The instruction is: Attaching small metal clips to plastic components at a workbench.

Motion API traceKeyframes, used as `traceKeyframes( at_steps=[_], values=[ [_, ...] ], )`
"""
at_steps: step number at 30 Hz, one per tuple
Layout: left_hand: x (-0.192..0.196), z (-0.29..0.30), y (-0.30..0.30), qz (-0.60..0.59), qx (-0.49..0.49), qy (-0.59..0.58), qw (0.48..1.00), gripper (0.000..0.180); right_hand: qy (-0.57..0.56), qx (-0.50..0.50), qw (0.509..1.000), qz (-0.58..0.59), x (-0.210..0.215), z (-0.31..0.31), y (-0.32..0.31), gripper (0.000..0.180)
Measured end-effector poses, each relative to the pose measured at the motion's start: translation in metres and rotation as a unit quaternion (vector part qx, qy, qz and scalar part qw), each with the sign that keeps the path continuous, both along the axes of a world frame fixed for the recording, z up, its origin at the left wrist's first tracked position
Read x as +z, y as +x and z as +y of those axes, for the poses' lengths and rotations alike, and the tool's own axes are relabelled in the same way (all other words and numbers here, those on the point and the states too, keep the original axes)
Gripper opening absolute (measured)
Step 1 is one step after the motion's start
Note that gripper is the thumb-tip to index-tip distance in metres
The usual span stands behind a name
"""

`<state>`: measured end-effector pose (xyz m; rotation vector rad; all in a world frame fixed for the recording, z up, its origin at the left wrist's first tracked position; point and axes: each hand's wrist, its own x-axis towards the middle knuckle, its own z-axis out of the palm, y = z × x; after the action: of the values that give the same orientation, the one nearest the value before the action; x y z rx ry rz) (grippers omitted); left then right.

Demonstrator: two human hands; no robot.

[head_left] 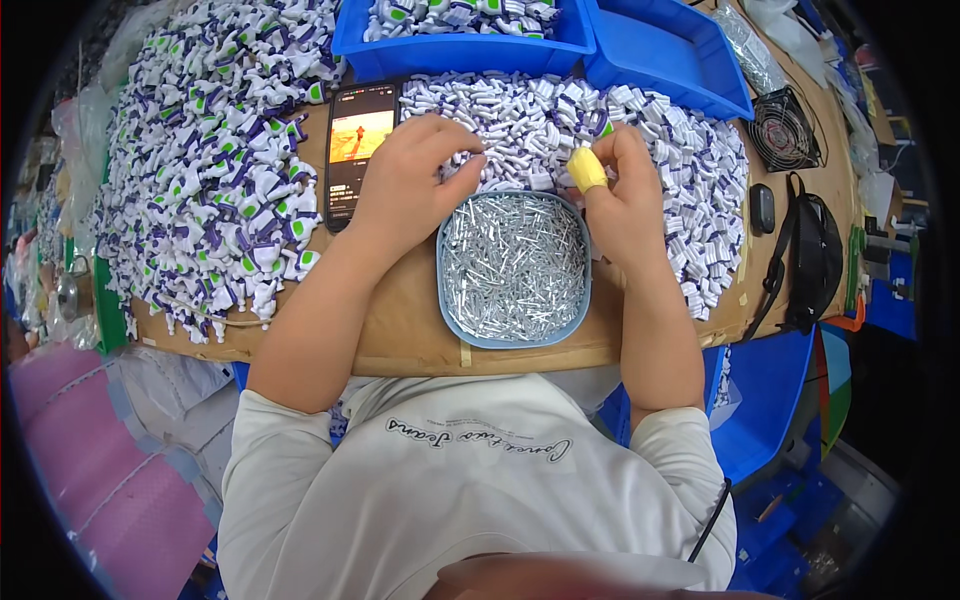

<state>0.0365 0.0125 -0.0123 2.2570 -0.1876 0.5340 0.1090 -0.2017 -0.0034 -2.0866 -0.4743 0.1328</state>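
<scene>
Below my hands stands a pale blue tub filled with small silver metal pins. My left hand is over the tub's far left side, its fingers curled toward the thumb; anything between them is too small to make out. Across from it, my right hand is closed, with a yellow wrap on its thumb. At its fingertips shows a white and purple plastic toy part with a green patch, seemingly gripped and partly hidden. Small white plastic pieces lie heaped just beyond both hands.
A big heap of white, purple and green toy parts covers the left. A phone with its screen lit lies beside my left forearm. Blue bins stand at the back. To the right are striped white pieces, a fan and a black pouch.
</scene>
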Motion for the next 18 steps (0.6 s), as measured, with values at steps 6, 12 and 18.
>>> traceKeyframes(
  at_steps=[6,12,18],
  values=[
    [0.009,-0.018,-0.029,0.138,-0.068,-0.444,0.883,0.014,0.169,0.206,0.961,-0.077,0.012,0.000,-0.027,0.005],
    [0.016,-0.024,-0.038,0.289,-0.124,-0.671,0.672,0.013,0.256,0.222,0.940,-0.046,0.013,0.009,-0.044,0.013],
    [0.012,-0.022,-0.041,0.116,-0.050,-0.425,0.897,0.016,0.362,0.187,0.898,0.164,0.022,0.017,-0.050,0.038]
  ],
)
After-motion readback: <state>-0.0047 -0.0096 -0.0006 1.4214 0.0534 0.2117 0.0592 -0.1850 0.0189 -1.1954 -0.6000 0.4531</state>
